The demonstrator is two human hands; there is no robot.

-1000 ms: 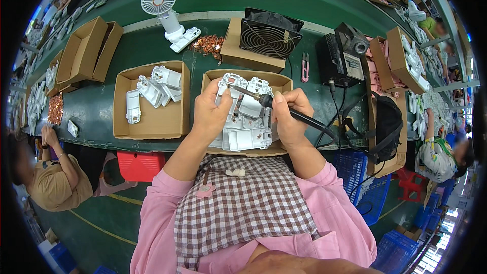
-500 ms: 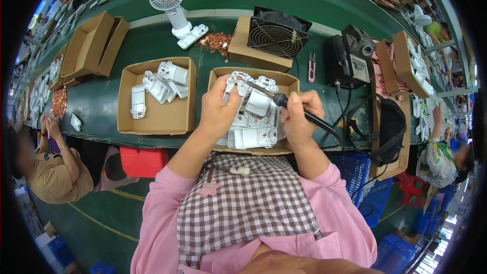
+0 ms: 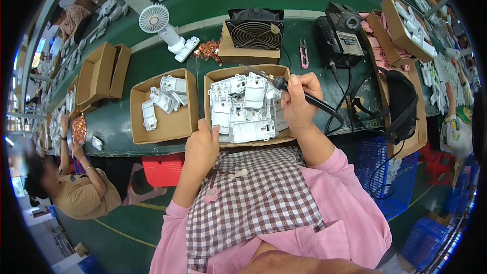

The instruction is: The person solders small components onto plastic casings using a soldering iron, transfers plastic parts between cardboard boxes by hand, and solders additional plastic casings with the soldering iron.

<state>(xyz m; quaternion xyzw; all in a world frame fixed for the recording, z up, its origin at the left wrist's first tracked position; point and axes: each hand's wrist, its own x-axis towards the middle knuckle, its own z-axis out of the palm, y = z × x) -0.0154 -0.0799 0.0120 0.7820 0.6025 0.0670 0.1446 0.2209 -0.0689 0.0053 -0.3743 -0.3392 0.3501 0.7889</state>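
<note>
My right hand (image 3: 303, 102) is closed around the handle of a soldering iron (image 3: 280, 83). Its metal tip points left, over a cardboard box (image 3: 208, 82) of white plastic housings (image 3: 254, 94) with small metal contacts. At that box's near left corner is my left hand (image 3: 202, 148), nothing visible in it, thumb and forefinger slightly apart; its other fingers are partly hidden. A second cardboard box (image 3: 165, 133) to the left contains several more white housings (image 3: 172, 85).
Behind the boxes are a small white fan (image 3: 154, 19), a heap of copper-coloured pieces (image 3: 207, 50) and a black cooling fan (image 3: 255, 34). Pink snips (image 3: 304, 55) lie near a black soldering station (image 3: 341, 38), whose cable trails right of my hand. A co-worker (image 3: 81, 193) sits at left.
My left hand has let go of a white housing and drawn back to the box's near left corner. The iron stays in my right hand, and the view has shifted.
</note>
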